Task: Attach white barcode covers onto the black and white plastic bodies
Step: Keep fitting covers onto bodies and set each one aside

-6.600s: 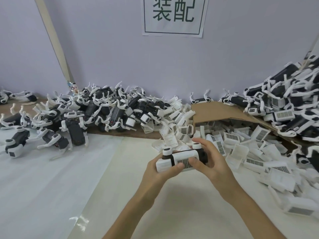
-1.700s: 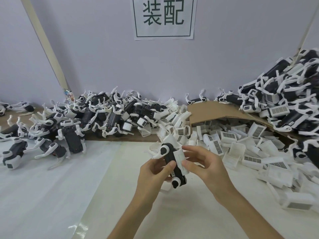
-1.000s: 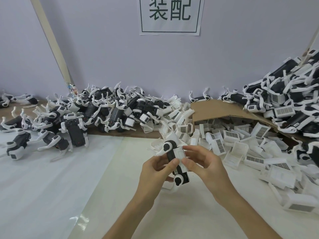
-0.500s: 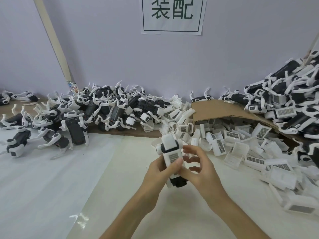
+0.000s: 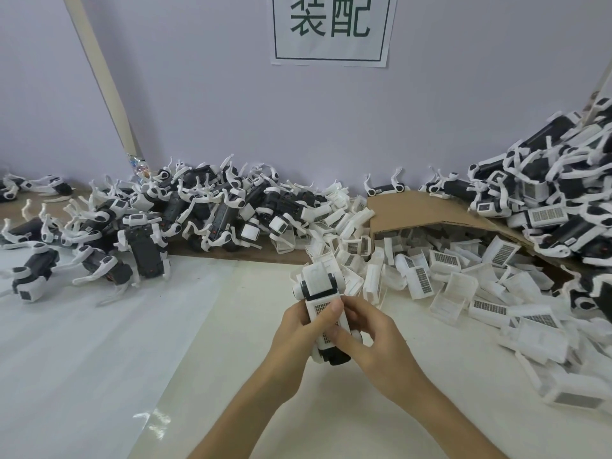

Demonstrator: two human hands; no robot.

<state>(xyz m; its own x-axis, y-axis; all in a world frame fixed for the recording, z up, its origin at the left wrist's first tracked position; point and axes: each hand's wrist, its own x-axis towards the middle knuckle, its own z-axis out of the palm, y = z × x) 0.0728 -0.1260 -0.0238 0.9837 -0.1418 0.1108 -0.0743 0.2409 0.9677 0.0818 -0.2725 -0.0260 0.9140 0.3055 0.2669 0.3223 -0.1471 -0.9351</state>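
Observation:
At the centre of the head view I hold one black and white plastic body [image 5: 318, 286] upright above the table. A white barcode cover [image 5: 323, 313] lies on its facing side. My left hand [image 5: 298, 329] grips the body from the left, its thumb pressing on the cover. My right hand [image 5: 367, 339] grips the lower right, thumb on the cover's lower part. The body's black bottom end shows between my palms. Loose white barcode covers [image 5: 447, 279] lie heaped to the right.
A pile of black and white bodies [image 5: 198, 213] runs along the wall at the left. A taller heap of bodies [image 5: 556, 200] rises at the right on a bent cardboard sheet [image 5: 427, 210]. White sheeting [image 5: 99, 342] covers the table. A paper sign [image 5: 331, 28] hangs on the wall.
The body has been turned in my hands so that its covered side faces me. Both thumbs have come to press on the white barcode cover.

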